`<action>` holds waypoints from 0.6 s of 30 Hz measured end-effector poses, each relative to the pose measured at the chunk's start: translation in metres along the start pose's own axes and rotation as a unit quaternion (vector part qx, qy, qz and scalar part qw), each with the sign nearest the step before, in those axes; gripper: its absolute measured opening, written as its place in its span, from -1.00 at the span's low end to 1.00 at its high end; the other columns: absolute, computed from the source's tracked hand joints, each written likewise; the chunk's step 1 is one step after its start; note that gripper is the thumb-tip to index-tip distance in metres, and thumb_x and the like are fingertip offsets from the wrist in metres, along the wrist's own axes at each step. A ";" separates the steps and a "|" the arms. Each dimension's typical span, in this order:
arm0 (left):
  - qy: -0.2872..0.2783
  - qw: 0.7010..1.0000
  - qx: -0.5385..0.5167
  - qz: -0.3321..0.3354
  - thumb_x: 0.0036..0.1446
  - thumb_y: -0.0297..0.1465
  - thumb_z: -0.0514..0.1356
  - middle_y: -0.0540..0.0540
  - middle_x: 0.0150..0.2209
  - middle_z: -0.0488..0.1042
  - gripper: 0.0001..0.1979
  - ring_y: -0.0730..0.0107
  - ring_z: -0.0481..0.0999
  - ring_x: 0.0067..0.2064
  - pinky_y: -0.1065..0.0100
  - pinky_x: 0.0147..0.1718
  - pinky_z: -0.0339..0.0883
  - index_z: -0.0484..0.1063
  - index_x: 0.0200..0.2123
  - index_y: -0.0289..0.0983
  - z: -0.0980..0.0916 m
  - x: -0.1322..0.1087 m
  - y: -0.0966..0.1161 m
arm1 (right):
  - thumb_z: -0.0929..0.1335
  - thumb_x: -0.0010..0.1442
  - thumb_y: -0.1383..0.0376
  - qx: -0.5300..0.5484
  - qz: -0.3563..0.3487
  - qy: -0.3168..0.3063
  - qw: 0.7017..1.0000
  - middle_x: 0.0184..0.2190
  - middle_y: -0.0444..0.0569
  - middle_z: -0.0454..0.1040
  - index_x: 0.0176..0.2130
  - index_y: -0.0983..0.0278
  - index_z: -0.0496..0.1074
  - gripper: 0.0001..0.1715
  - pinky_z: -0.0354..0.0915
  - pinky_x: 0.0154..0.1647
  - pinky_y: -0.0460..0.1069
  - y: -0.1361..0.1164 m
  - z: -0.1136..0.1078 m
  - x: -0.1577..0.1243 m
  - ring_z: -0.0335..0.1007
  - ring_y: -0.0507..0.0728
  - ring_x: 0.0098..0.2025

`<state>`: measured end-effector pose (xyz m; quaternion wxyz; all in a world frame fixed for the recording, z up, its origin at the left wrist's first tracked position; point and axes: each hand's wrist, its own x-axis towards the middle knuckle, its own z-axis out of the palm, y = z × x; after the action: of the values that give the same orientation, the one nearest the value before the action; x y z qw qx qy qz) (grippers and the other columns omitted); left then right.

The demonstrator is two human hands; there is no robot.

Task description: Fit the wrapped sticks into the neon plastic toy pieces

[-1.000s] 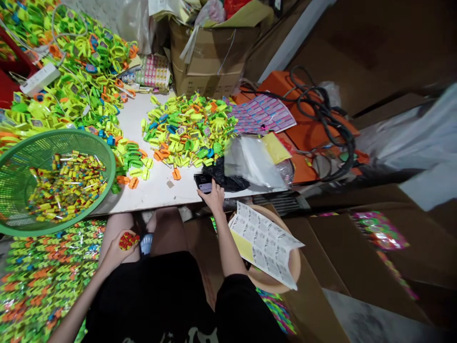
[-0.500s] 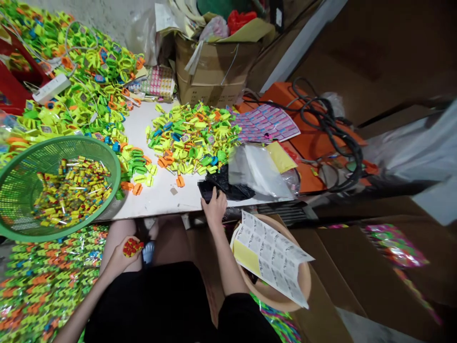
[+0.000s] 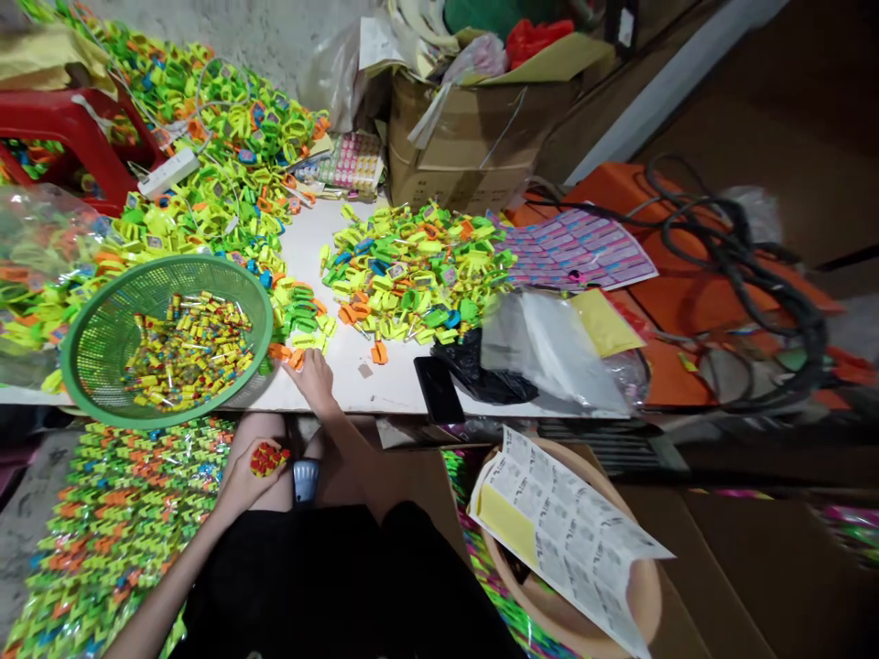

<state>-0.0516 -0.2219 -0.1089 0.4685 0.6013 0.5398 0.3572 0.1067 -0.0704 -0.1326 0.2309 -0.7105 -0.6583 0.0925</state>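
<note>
My left hand (image 3: 251, 469) rests by my knee, closed around a bunch of small red pieces (image 3: 268, 458). My right hand (image 3: 312, 373) lies on the white table (image 3: 385, 384) near its front edge, fingers reaching the orange and green plastic pieces (image 3: 292, 352) beside the green basket (image 3: 103, 403). Whether it holds one I cannot tell. A black phone (image 3: 438, 388) lies on the table to the right of that hand. The basket holds several small yellow pieces (image 3: 189, 350).
Heaps of neon green, yellow and orange plastic pieces (image 3: 412, 265) cover the table. Cardboard box (image 3: 467, 146) at the back, sticker sheets (image 3: 583, 252), black cables (image 3: 748, 265) at right. A printed sheet (image 3: 569, 531) lies over a round tub below. Bagged pieces (image 3: 103, 513) lie at the lower left.
My right hand left the black phone and moved left to the loose pieces beside the basket. The view swung left. My left hand kept its red pieces.
</note>
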 end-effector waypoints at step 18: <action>0.046 0.996 0.032 0.072 -0.07 -0.27 0.31 -0.07 -0.32 0.53 -0.70 0.33 0.55 -0.27 0.32 -0.21 0.44 0.34 -0.28 -0.27 -0.013 0.056 0.081 | 0.27 0.20 0.28 0.328 -0.200 0.104 0.917 -0.17 0.03 0.50 -0.28 0.22 0.35 -0.92 0.17 0.21 0.15 0.017 -0.089 -0.049 0.37 0.13 0.00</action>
<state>-0.0289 -0.1628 -0.0319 0.3969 0.6362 0.5276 0.3992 0.1546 -0.1368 -0.0707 0.5318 -0.4538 -0.6917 0.1812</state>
